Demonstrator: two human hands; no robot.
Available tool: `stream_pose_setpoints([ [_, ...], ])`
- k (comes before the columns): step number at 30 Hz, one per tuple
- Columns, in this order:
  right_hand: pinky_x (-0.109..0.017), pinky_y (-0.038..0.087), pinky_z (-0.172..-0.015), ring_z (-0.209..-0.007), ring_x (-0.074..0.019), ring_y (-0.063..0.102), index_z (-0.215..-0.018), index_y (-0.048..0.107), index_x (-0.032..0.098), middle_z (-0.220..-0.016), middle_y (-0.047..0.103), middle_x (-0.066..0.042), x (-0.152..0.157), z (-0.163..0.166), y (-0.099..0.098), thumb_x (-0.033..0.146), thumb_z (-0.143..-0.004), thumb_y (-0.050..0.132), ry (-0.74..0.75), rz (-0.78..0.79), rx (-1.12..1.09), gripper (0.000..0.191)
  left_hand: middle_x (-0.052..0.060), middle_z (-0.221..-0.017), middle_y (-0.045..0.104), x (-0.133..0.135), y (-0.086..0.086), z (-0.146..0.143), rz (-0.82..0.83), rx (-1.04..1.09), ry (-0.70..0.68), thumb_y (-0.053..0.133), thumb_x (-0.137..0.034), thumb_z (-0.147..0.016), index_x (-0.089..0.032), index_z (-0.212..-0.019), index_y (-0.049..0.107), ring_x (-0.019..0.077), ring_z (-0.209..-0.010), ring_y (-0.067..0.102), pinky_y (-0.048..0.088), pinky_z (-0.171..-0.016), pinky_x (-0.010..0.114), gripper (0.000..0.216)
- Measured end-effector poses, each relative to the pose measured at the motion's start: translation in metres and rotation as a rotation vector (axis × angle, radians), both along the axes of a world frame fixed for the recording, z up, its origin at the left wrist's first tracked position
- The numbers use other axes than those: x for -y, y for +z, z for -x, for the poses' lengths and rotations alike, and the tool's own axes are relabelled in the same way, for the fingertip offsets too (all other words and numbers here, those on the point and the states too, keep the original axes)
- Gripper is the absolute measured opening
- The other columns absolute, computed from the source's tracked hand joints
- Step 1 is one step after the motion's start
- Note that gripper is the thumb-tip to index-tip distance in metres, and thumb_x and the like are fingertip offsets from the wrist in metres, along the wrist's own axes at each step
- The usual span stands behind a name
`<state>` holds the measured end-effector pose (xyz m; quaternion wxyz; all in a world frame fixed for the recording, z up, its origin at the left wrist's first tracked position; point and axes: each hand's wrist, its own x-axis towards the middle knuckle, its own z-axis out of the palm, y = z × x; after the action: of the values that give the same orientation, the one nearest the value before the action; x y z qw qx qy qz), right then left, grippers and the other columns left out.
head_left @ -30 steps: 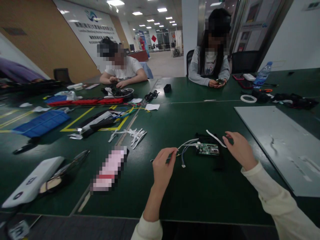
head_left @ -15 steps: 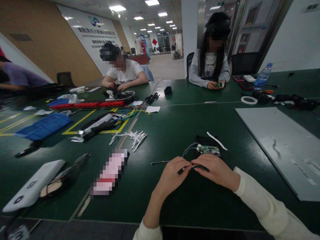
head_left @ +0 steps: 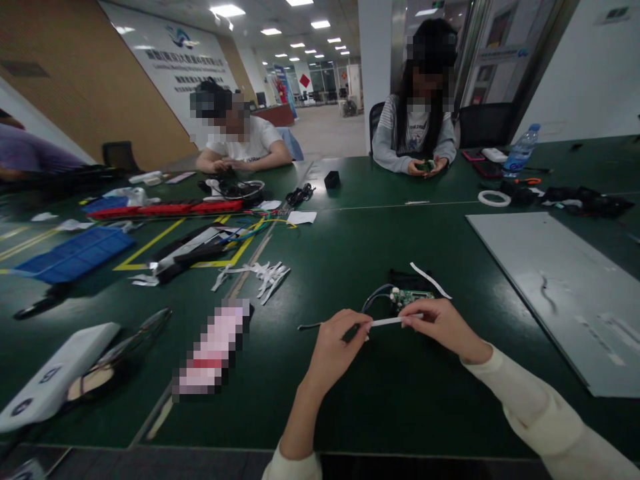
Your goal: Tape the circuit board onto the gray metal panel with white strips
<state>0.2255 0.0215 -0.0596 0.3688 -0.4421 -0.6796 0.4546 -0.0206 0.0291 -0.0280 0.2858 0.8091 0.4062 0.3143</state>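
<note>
A narrow white strip is stretched nearly level between my two hands. My left hand pinches its left end between thumb and fingers. At the other end, my right hand grips it the same way. Just behind my fingers lies a green circuit board, partly hidden by my right hand, with dark cables curving off its left side. Another white strip lies beyond the board. A thin dark cable end sticks out to the left of my left hand.
Crumpled white strips and a pink phone-like slab lie to the left. Farther left are a white device and a blue basket. A grey panel lies at right. Two people sit across the green table.
My hands have moved apart from almost touching, and the white strip now shows stretched between them. The view has shifted slightly.
</note>
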Motion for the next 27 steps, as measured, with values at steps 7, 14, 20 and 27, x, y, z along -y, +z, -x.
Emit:
stream_pose_setpoints([
  [7,-0.029,0.054,-0.070,-0.083,-0.0149,0.063,-0.100,0.070,0.019,-0.093,0.069,-0.005,-0.0010,-0.0017,0.0045,0.039,-0.083,0.061,0.021,0.101,-0.183,0.028,0.003,-0.091,0.067,0.0004,-0.0031,0.0005,0.006,-0.020,0.069,0.049,-0.019,-0.090,-0.020,-0.098,0.065,0.0143,-0.082,0.061,0.051,-0.071,0.027,0.018],
  [14,-0.028,0.054,-0.066,-0.079,-0.0148,0.064,-0.094,0.071,0.017,-0.087,0.070,-0.006,-0.0039,-0.0036,0.0016,0.042,-0.083,0.060,-0.069,0.096,-0.187,0.030,0.002,-0.090,0.067,-0.0017,-0.0027,-0.0048,0.010,-0.045,0.068,0.050,-0.022,-0.090,-0.020,-0.095,0.065,0.0153,-0.081,0.062,0.051,-0.073,0.029,0.017],
  [20,-0.027,0.055,-0.066,-0.081,-0.0149,0.066,-0.101,0.068,0.014,-0.088,0.070,-0.008,-0.0015,-0.0032,0.0008,0.046,-0.089,0.050,-0.061,0.171,-0.332,0.039,0.000,-0.083,0.067,-0.0027,-0.0036,-0.0080,0.042,-0.005,0.064,0.050,-0.020,-0.089,-0.019,-0.091,0.066,0.0131,-0.075,0.062,0.049,-0.071,0.026,0.016],
  [27,-0.030,0.057,-0.067,-0.081,-0.0155,0.066,-0.102,0.067,0.015,-0.090,0.070,-0.007,-0.0003,-0.0017,0.0043,0.038,-0.076,0.069,-0.071,0.133,-0.243,0.035,0.000,-0.082,0.067,-0.0021,-0.0064,-0.0081,0.058,0.005,0.070,0.050,-0.021,-0.089,-0.018,-0.090,0.066,0.0129,-0.074,0.061,0.048,-0.071,0.026,0.016],
])
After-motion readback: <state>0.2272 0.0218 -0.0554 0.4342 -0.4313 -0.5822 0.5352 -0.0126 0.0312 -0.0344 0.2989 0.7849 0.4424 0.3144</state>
